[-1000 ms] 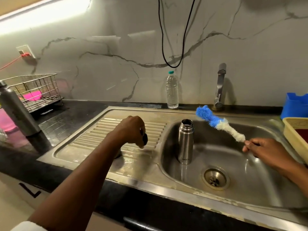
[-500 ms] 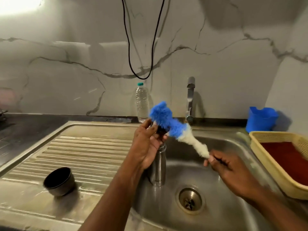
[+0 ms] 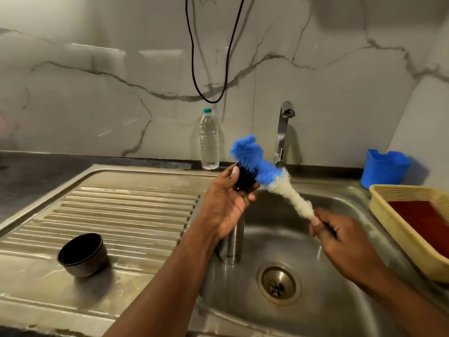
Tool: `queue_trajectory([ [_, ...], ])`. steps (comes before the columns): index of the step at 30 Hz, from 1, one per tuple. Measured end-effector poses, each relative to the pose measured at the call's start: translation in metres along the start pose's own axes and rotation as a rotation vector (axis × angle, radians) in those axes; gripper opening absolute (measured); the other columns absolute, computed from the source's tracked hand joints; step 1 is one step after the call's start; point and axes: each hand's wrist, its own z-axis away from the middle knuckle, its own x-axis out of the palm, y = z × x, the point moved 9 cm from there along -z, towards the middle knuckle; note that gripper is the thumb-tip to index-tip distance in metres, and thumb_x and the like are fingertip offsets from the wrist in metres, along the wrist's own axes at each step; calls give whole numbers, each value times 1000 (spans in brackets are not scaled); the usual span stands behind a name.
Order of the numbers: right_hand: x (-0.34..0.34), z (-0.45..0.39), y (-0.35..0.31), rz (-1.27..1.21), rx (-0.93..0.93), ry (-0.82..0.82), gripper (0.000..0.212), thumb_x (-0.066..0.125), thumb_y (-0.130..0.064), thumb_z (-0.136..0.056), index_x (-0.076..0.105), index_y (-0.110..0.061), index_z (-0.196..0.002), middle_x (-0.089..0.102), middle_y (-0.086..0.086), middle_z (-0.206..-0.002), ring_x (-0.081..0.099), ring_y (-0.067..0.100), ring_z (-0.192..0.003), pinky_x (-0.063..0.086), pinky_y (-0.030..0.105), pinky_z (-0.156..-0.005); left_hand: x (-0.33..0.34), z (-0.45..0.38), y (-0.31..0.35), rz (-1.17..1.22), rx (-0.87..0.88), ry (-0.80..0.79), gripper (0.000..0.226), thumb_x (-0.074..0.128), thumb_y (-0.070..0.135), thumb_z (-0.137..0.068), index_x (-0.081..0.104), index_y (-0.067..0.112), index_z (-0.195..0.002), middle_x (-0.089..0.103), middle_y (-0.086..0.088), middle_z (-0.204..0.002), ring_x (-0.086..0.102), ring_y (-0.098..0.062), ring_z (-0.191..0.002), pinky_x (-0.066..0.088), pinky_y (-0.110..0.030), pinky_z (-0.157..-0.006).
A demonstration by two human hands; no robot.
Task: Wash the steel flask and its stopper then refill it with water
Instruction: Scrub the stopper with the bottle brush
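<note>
Steel sink (image 3: 364, 300), marble wall behind – left hand (image 3: 226, 205) pinches the black stopper (image 3: 244, 180) above the basin, right hand (image 3: 340, 239) grips the bottle brush (image 3: 279, 183) by its handle, bristles against the stopper. Steel flask (image 3: 232, 246) stands upright under our left wrist. Risks: wet stopper slipping into the basin, forearm knocking the flask over – cup (image 3: 82, 254) on the drainboard is safe

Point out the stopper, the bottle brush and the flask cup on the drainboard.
stopper (image 3: 243, 181), head view, on its black side between the left hand's fingers.
bottle brush (image 3: 252, 159), head view, on the blue bristles.
flask cup (image 3: 83, 255), head view, on its outer wall.
</note>
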Motion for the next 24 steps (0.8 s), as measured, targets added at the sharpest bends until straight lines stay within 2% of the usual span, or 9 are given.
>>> queue_trajectory([
  [3,3,0,-6,29,-25,-28,26,55,-22,-100,59,-32,-76,59,-9,-66,56,17,-59,42,29,-51,-2,-1,4,31,9,4,32,57,15,-92,64,5,-121,70,-19,-120,71,-28,-102,62,-37,-81],
  [6,0,-1,-3,-20,3,-2,32,57,-14,-101,59,-27,-72,56,-9,-60,53,14,-55,37,22,-50,-4,-3,6,-14,24,0,33,57,23,-97,62,8,-126,67,-18,-124,70,-24,-94,56,-32,-71],
  [8,4,0,-5,-38,0,-34,32,57,-13,-101,59,-25,-72,54,-9,-58,51,13,-54,35,20,-49,-8,-4,6,-1,33,15,34,57,19,-99,60,7,-130,67,-19,-126,71,-26,-101,60,-34,-75],
  [14,1,-1,-4,-94,25,-38,32,55,-14,-102,58,-22,-71,51,-7,-56,47,9,-52,36,19,-49,-16,-7,16,-146,102,47,54,72,19,-89,52,6,-137,68,-16,-120,68,-18,-88,49,-26,-63],
  [18,0,-2,-4,-84,24,-49,33,56,-13,-102,58,-20,-70,52,-8,-56,47,9,-52,36,18,-50,-21,-7,21,-179,118,29,47,71,21,-90,56,4,-132,69,-12,-109,61,-13,-81,47,-24,-61],
  [22,-1,-2,-1,-56,38,-50,33,55,-18,-102,58,-20,-69,52,-7,-57,47,8,-53,34,19,-50,-23,-7,25,-246,129,13,40,74,26,-88,65,8,-123,72,-8,-108,62,-12,-82,50,-24,-61],
  [24,2,-1,-3,-92,33,-73,32,55,-17,-102,59,-16,-70,51,0,-58,46,8,-53,34,21,-52,-20,-6,26,-264,122,-5,48,85,33,-84,67,9,-121,74,-7,-109,65,-14,-86,55,-28,-65],
])
